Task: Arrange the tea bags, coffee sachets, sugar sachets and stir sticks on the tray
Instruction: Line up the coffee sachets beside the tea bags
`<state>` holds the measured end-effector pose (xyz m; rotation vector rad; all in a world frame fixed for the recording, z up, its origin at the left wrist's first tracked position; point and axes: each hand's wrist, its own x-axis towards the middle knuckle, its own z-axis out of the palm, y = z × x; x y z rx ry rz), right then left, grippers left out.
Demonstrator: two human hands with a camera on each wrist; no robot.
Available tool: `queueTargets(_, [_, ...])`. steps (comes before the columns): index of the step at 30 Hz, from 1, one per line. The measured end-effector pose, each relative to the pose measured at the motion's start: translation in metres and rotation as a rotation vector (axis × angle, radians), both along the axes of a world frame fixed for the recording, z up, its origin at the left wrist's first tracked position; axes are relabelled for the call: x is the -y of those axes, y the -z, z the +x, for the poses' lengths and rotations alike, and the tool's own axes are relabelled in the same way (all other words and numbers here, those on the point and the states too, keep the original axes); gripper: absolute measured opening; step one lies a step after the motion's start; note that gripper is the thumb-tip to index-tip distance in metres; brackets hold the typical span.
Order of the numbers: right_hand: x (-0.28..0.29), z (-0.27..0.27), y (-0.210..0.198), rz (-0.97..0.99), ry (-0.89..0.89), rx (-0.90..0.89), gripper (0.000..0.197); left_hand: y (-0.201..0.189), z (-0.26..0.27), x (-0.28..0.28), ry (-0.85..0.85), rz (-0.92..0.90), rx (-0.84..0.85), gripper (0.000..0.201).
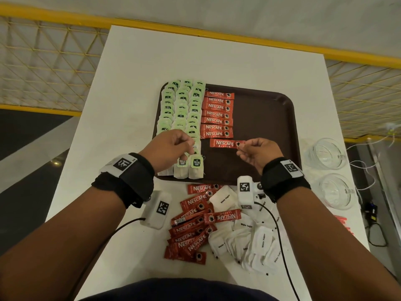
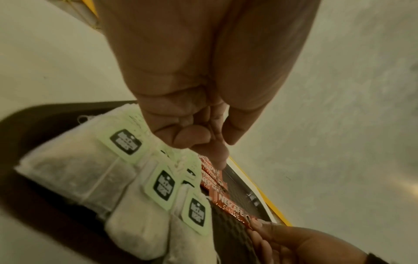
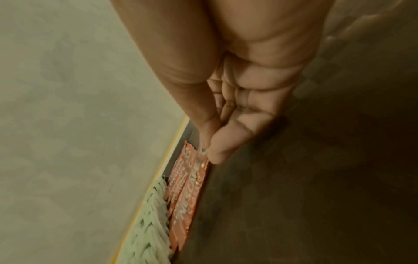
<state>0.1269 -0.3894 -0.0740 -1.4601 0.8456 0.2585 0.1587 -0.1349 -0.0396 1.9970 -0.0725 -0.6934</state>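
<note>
On the white table (image 1: 134,68) sits a dark brown tray (image 1: 267,118) — everything here is placed against it. Three columns of green-tagged tea bags (image 1: 182,109) fill the tray's left side. The left hand (image 1: 171,146) hovers over their near end, fingers (image 2: 192,137) curled inward against the thumb; whether they pinch anything, I cannot tell. Just right of the tea bags lies a column of red coffee sachets (image 1: 217,114). Below that column, the right hand (image 1: 258,153) pinches one coffee sachet (image 1: 225,143) by its right end between thumb and forefinger, over the tray's middle. Off the tray's near edge lie loose coffee sachets (image 1: 191,231) and — further right — white sugar sachets (image 1: 251,242). Beyond the tray's right edge stand two glass cups (image 1: 329,168).
</note>
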Motion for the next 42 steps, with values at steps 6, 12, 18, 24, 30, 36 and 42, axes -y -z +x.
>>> queueTargets(6, [-0.019,0.018,0.003,-0.193,-0.050,-0.149,0.011,-0.001,-0.016,-0.017,-0.011,0.037,0.009,0.017])
queueTargets(12, [-0.022,0.019,-0.002,-0.359,-0.182,-0.216,0.024,-0.002,-0.033,-0.023,-0.031,0.072,0.011,0.015])
queueTargets(18, [-0.024,-0.019,-0.023,-0.504,-0.477,-0.044,0.017,0.000,-0.064,-0.021,0.071,0.173,0.027,0.013])
queueTargets(24, [-0.026,-0.088,-0.022,-0.685,-1.043,0.089,0.013,0.011,-0.108,-0.014,0.328,0.388,0.085,0.009])
queueTargets(30, [-0.030,-0.118,-0.014,-0.833,-1.194,0.100,0.022,0.008,-0.131,-0.006,0.391,0.521,0.038,0.050])
queueTargets(36, [-0.030,-0.124,-0.009,-0.969,-1.211,0.161,0.019,0.022,-0.147,0.003,0.430,0.678,0.076,0.069])
queueTargets(42, [-0.026,-0.127,-0.002,-0.928,-1.150,0.168,0.016,0.026,-0.153,0.008,0.375,0.722,0.093,0.052])
